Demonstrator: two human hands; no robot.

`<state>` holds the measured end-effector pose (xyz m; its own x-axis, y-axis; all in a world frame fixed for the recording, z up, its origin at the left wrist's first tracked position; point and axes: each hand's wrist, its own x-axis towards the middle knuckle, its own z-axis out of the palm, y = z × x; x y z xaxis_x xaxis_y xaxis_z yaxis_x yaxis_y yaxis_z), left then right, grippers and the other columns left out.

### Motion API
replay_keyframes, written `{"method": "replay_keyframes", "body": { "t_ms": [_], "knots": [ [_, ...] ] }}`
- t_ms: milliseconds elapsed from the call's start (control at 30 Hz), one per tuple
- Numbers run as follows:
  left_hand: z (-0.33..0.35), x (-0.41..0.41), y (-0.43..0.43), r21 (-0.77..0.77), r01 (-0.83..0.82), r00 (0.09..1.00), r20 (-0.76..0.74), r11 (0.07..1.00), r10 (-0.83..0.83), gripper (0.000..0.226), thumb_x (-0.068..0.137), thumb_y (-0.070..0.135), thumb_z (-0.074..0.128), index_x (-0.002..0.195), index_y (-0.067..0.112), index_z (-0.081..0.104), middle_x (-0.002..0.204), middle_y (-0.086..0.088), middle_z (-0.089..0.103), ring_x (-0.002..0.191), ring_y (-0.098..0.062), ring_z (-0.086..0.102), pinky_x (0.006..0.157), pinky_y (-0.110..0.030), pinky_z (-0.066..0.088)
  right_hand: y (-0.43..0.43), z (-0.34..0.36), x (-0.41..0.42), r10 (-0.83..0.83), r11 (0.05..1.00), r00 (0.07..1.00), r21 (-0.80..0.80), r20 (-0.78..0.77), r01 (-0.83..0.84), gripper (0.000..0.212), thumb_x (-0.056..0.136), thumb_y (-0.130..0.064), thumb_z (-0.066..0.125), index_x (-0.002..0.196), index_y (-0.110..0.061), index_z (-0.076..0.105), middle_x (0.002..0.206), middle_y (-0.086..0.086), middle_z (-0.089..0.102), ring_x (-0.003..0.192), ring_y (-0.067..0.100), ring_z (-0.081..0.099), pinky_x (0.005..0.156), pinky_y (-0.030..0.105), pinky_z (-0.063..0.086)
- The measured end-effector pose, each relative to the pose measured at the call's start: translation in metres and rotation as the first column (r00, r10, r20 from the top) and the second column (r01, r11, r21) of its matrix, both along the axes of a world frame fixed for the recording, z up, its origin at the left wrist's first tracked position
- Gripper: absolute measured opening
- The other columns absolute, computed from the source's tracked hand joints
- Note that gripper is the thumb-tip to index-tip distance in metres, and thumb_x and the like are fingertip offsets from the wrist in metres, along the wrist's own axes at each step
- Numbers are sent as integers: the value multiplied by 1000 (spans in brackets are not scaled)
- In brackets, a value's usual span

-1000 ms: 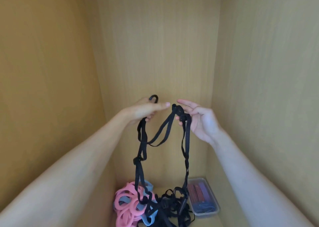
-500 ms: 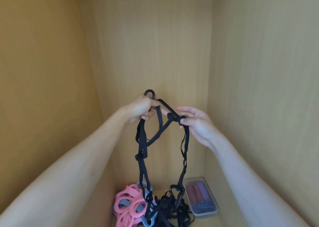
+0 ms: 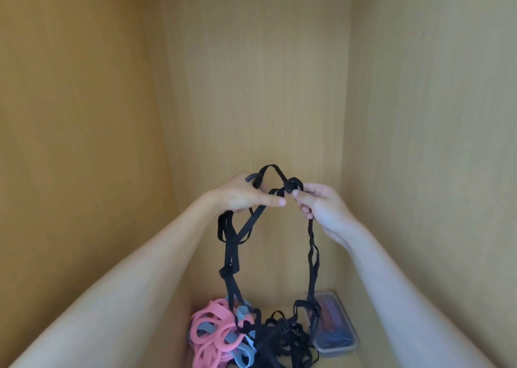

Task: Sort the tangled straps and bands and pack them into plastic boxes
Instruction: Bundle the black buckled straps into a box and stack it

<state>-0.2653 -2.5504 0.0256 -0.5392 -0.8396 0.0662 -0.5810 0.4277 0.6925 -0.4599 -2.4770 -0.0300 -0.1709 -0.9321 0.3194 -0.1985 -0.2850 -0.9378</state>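
1. Currently, the left hand (image 3: 246,194) grips several loops of the black strap (image 3: 230,251) at centre frame. Its fingers are curled round the strap, and the index finger extends toward the right hand (image 3: 321,209).
2. The right hand pinches a knot (image 3: 291,186) in the same strap between thumb and fingertips, just beside the left index fingertip.
3. Two strap runs hang from the hands down to the black tangle (image 3: 282,342) at bottom centre of the frame. Both lower ends appear caught in it.
4. Pink bands (image 3: 212,331) and blue bands (image 3: 242,313) lie at the lower left, touching the tangle. One plastic box (image 3: 340,351), holding reddish and dark items, stands at the lower right, just beside the tangle.
5. Hazard: pulling the knot apart by force would probably tighten it. The loop needs to be worked loose instead.
6. Hazard: raising the strap further would likely drag the tangle upward, and the pink bands with it. It may also snag the box, since the right-hand run hangs in front of its edge.
7. Hazard: loosening either grip would let the strap drop back into the tangle.
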Motion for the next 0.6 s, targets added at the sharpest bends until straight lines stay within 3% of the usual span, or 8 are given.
{"method": "replay_keyframes", "body": {
  "t_ms": [67, 133, 300, 600],
  "knots": [
    [-8, -2, -2, -26, 6, 1000, 17, 1000, -6, 43, 70, 46, 85, 84, 13, 61, 54, 12, 44, 46, -10, 39, 39, -16, 29, 2, 5, 2, 28, 1000, 998, -13, 53, -27, 20, 102, -16, 58, 105, -4, 73, 63, -9, 41, 56, 7, 34, 55, 20, 32],
    [-13, 5, -5, 50, -3, 997, -73, 999, 6, 33, 77, 35, 81, 83, 13, 56, 64, 4, 46, 55, -14, 38, 41, -21, 26, 4, 8, -1, 42, 999, 986, -26, 160, -39, 18, 102, -15, 56, 99, -7, 72, 65, -7, 36, 54, 7, 29, 50, 20, 26],
    [-17, 26, -10, 188, 27, 968, -251, 982, 22, 24, 88, 35, 75, 82, 13, 69, 60, 6, 36, 51, -14, 23, 46, -23, 22, 9, 6, -16, 80, 994, 905, 38, 418, -105, 23, 101, -22, 51, 81, -11, 55, 64, -5, 27, 49, 7, 20, 41, 19, 14],
    [-34, 50, -17, 163, -139, 957, -232, 977, 175, 24, 89, 41, 75, 92, 17, 73, 56, 10, 37, 44, -9, 27, 41, -17, 25, 17, 8, -37, -50, 999, 865, 38, 500, 36, 27, 93, -19, 59, 70, -15, 48, 52, -9, 28, 42, 8, 19, 36, 20, 15]
  ]
}}
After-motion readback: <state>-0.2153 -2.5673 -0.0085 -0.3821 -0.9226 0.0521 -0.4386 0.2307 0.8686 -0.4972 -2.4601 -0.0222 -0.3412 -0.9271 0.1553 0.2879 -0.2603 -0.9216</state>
